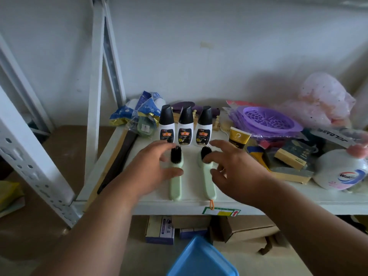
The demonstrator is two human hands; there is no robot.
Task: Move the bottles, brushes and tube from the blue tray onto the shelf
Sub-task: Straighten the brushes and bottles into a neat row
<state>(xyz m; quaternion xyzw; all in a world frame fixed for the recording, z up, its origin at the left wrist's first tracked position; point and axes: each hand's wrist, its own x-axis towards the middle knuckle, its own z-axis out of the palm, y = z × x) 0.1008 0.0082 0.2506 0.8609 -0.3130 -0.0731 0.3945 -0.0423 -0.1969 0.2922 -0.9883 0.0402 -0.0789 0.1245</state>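
Both hands, left hand and right hand, hovered spread over two green brushes near the shelf's 6 o'clock edge.

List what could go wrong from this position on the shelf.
1. The three bottles stand upright in a tight row just beyond both hands; a nudge from the left hand or right hand could topple them.
2. The right brush lies with its handle end near the shelf edge and might slide off.
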